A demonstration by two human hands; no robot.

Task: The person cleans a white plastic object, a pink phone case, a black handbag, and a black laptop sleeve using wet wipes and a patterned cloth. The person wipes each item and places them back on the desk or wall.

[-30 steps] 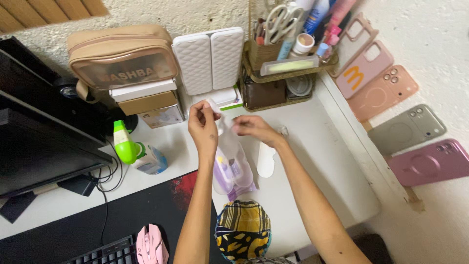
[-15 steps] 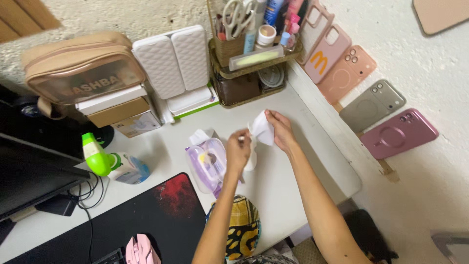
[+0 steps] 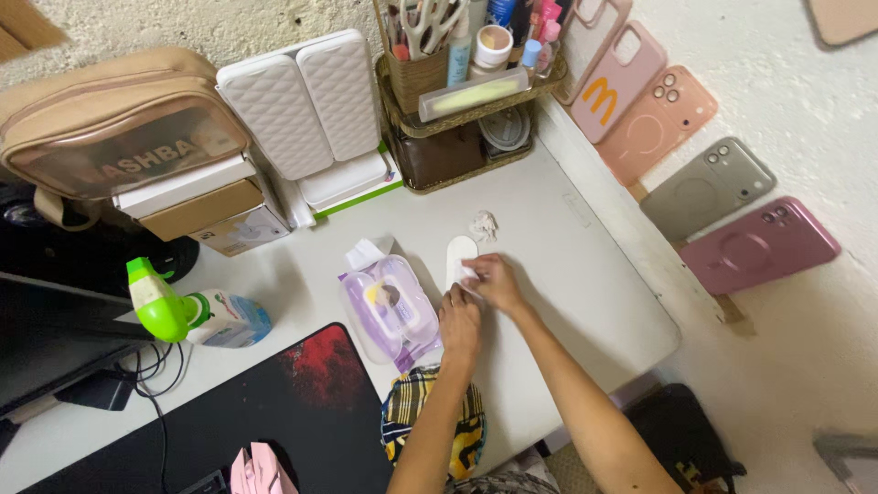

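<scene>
Both hands meet over a white oval piece (image 3: pixel 457 252) lying flat on the white desk (image 3: pixel 567 274), just right of a purple wet-wipe pack (image 3: pixel 391 306). The right hand (image 3: pixel 494 282) pinches a small white wipe (image 3: pixel 467 274) against the piece; the left hand (image 3: pixel 460 320) rests beside it, fingers curled together. Wiping looks barely begun: the oval's far end lies uncovered, a crumpled tissue (image 3: pixel 483 224) beyond it.

Five rubbery phone cases (image 3: pixel 704 183) are counted along the right wall of the frame: two pink, one peach, one grey-green, one mauve. Two white quilted boxes (image 3: pixel 306 101) are seen at upper centre. One lilac wet-wipe packet (image 3: pixel 389 306), one green-topped spray bottle (image 3: pixel 187 311) and two bare hands (image 3: pixel 476 297) are counted mid-frame.
</scene>
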